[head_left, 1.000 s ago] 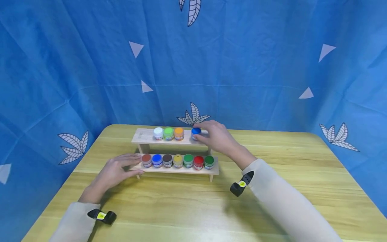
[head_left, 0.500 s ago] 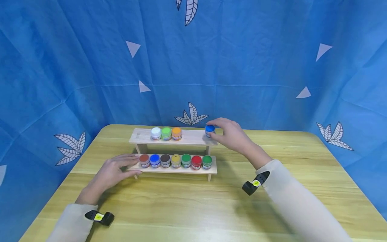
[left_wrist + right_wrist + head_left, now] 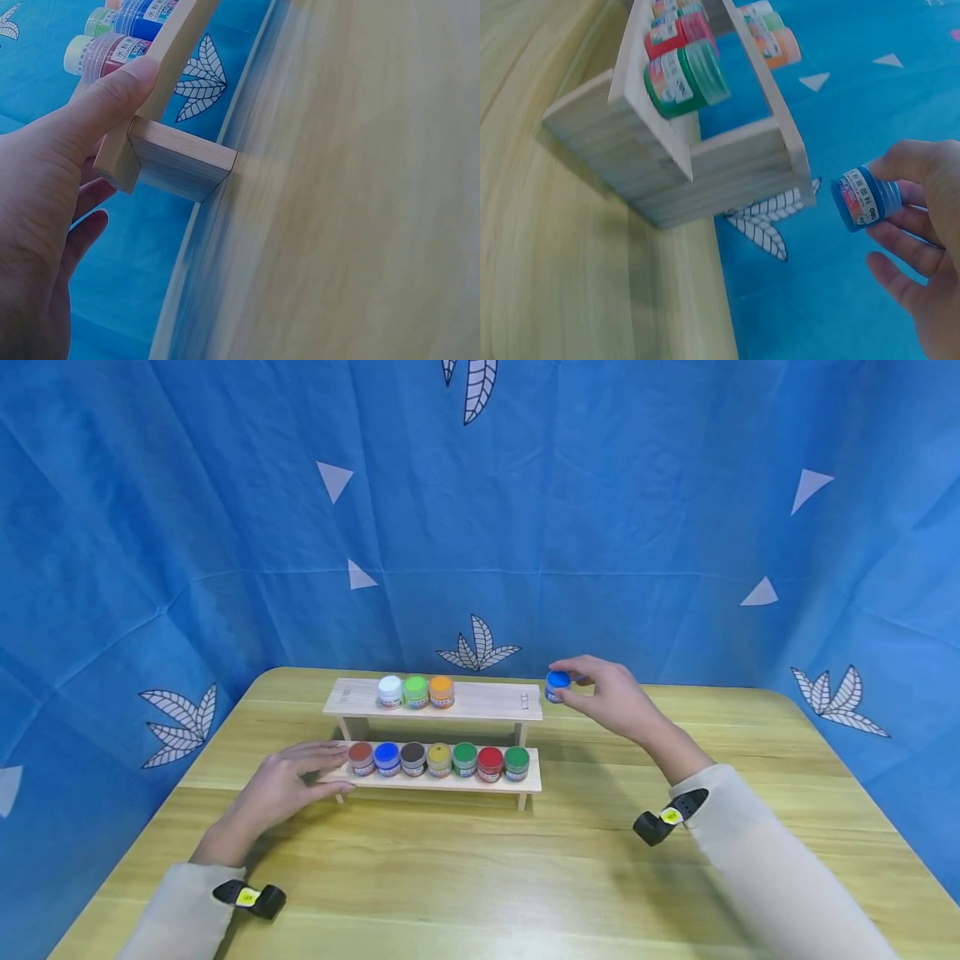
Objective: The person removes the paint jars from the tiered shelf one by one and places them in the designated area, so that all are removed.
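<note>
Blue cloth, printed with leaves and pale triangles, forms the backdrop behind and to both sides of the work area. A wood-grain table forms the base. On it, near the far edge, stands a two-tier wooden rack.

My right hand is nearly closed: thumb and fingers pinch a small blue jar. The jar is off the rack, raised above the table, just beside the right end of the upper tier.

My left hand grips the left end of the lower tier – thumb on the front edge, fingers around the far side. The thumb tip lies near the brown jar; I cannot tell whether it touches it. A black wrist unit is fastened over each cream sleeve.

Upper tier, left to right: white jar, light green jar, orange jar – all upright and close together. Lower tier, after the brown jar: royal blue jar, dark brown jar, yellow jar, green jar, red jar, second green jar.
</note>
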`<control>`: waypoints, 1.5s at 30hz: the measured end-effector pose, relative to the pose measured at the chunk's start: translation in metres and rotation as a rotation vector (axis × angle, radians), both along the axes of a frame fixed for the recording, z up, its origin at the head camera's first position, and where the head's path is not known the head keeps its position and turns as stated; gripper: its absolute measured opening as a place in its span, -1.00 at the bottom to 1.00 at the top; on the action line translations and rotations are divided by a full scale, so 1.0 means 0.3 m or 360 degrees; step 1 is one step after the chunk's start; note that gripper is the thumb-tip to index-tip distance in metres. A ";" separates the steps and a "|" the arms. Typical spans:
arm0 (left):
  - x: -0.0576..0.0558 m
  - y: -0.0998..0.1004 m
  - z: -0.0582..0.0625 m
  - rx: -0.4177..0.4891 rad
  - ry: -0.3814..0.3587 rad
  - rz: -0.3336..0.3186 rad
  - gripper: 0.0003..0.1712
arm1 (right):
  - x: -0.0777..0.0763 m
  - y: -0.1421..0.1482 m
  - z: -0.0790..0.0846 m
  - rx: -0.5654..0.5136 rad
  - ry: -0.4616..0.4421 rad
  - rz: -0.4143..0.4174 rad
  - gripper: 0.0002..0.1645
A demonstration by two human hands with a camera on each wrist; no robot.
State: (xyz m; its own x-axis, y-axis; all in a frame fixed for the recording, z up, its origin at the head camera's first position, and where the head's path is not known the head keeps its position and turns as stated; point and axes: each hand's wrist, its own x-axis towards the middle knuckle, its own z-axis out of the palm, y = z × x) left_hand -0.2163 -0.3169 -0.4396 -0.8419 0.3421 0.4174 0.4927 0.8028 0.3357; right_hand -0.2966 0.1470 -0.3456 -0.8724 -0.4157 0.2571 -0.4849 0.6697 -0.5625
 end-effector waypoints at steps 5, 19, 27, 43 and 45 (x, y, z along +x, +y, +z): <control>0.000 -0.001 0.001 -0.0003 0.0009 -0.0006 -0.41 | -0.007 0.031 -0.024 -0.0018 -0.0037 -0.0031 -0.47; -0.002 0.000 0.001 -0.0019 0.0011 0.0005 -0.42 | -0.049 0.068 -0.167 -0.0136 -0.0209 -0.0130 -0.53; -0.004 -0.007 -0.007 -0.0001 0.0079 -0.0032 -0.43 | -0.062 0.060 -0.252 -0.0165 -0.0273 -0.0104 -0.55; -0.002 -0.008 -0.009 0.0001 0.0092 -0.0053 -0.41 | -0.079 0.036 -0.340 -0.0191 -0.0341 -0.0129 -0.56; -0.001 -0.009 -0.009 -0.0008 0.0070 -0.0037 -0.41 | -0.079 0.034 -0.344 -0.0186 -0.0345 -0.0138 -0.56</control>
